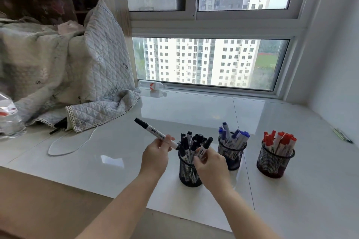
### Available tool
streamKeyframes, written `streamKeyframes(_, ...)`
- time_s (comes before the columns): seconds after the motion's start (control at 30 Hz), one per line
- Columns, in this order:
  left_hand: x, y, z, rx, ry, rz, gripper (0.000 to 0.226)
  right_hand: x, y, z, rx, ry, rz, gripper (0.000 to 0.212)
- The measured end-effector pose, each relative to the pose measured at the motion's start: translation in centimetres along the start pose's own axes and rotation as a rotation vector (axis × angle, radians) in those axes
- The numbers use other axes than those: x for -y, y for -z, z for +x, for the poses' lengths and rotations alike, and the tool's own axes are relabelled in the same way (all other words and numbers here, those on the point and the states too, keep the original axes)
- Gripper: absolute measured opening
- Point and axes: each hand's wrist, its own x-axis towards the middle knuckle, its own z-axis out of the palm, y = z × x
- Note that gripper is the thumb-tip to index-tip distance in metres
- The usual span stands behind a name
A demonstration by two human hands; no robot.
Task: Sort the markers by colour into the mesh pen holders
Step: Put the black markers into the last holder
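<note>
White glossy bench [194, 110] beneath a high-rise window carries three black mesh holders in a row: black-capped markers in the left holder [189, 172], blue in the middle holder [232, 154], red in the right holder [274, 161]. A quilted cover [81, 75] slumps at the bench's left end, a white cable [64, 147] looping out from under it, and a small clear bottle [152, 85] lies on its side by the window frame.

Sorting looks close to finished (no loose markers show on the bench), with the last black ones going in. The left hand [155, 156] pinches a black marker [155, 133] near its tail, cap angled up and to the left, its lower end just beside the left holder's rim. The right hand [210, 163], reaching across the front of that holder, has its fingers curled around a second black marker [204, 148] standing nearly upright above the mouth.

Next, by my reckoning, each marker must be tipped tail-down and threaded between the crowded caps, then let go, one hand at a time to avoid a clash.
</note>
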Motion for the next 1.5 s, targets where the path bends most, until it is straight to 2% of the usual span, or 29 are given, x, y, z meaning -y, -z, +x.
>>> streamKeyframes(0.1, 0.3, -0.3, 0.2, -0.013, -0.005, 0.067, 0.022, 0.0, 0.2, 0.2, -0.053, 0.04, 0.032, 0.011)
streamKeyframes(0.23, 0.2, -0.5, 0.2, -0.079, -0.071, 0.176, 0.017, -0.1, 0.8, -0.1, -0.167, 0.144, 0.008, 0.046)
streamKeyframes(0.3, 0.1, -0.3, 0.3, -0.111, -0.11, 0.244, 0.015, -0.4, 1.1, -0.3, -0.223, 0.203, -0.036, 0.051)
streamKeyframes(0.4, 0.0, -0.2, 0.3, -0.131, -0.133, 0.309, 0.029, -0.9, 1.2, -0.5, -0.265, 0.287, -0.108, 0.039)
streamKeyframes(0.5, -0.2, -0.4, 0.0, -0.138, -0.198, 0.382, 0.04, -1.3, 0.8, -0.5, -0.259, 0.273, -0.123, 0.031)
streamKeyframes(0.7, -0.2, -1.2, -0.3, -0.063, -0.252, 0.391, 0.017, -2.0, -0.5, -0.2, -0.037, 0.291, -0.349, 0.035)
streamKeyframes(0.87, 0.5, -1.1, -0.4, -0.085, -0.276, 0.341, 0.019, -2.1, -0.6, -0.6, -0.063, 0.192, -0.233, 0.016)
streamKeyframes(1.0, 0.9, -1.1, -0.7, -0.12, -0.294, 0.3, 0.009, -1.9, -0.4, -1.4, -0.071, 0.216, -0.235, 0.015)
streamKeyframes(1.2, 2.3, -1.7, -2.4, -0.151, -0.284, 0.252, 0.03, -1.7, -0.6, -3.5, -0.118, 0.254, -0.262, 0.018)
streamKeyframes(1.37, 2.5, -1.8, -3.4, -0.155, -0.331, 0.242, 0.088, -2.0, -0.3, -3.9, -0.187, 0.294, -0.252, 0.011)
streamKeyframes(1.43, 2.6, -1.7, -3.4, -0.145, -0.374, 0.277, 0.085, -2.1, -0.2, -3.9, -0.225, 0.311, -0.256, 0.011)
streamKeyframes(1.5, 2.6, -1.8, -3.2, -0.127, -0.414, 0.332, 0.065, -2.2, -0.2, -3.8, -0.263, 0.332, -0.239, 0.015)
